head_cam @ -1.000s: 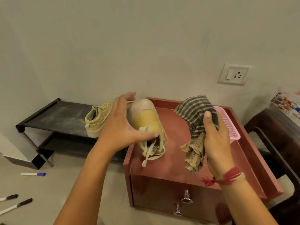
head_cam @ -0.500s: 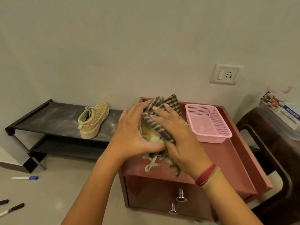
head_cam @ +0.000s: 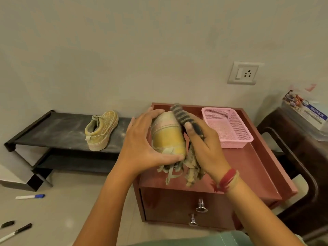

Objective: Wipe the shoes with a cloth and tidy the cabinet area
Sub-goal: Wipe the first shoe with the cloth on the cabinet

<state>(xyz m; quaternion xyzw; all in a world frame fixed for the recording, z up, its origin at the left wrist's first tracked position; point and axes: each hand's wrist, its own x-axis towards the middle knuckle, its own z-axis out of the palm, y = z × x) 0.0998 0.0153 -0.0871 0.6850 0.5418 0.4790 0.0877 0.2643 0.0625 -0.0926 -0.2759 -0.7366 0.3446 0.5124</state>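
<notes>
Cloth slides off the top of the shoe to its right flank since half a second ago, so the yellow upper and dusty toe cap now show; both hands sit a touch further right

Right hand grip is clamped on the cloth, thumb up along the striped fold, fingers wrapped behind, pressing it against the shoe's side; loose end hangs below the wrist. Left hand grip is closed round the shoe, fingers over the toe, thumb under the tongue, laces dangling. Likely reason: left steadies and turns the shoe while right rubs, so the shoe is held up rather than resting flat

Shoe sits just above the front left of the cabinet surface, toe pointing away toward the wall. Pink basket stands at the back right of that surface, apart from the hands, nothing visible in it

Second shoe rests on the top shelf of the dusty shoe rack to the left, heel toward camera, looks unwiped yet. Markers lie scattered on the floor, probably part of the tidying left to do

Judgement: mid-wipe on first shoe, task early
</notes>
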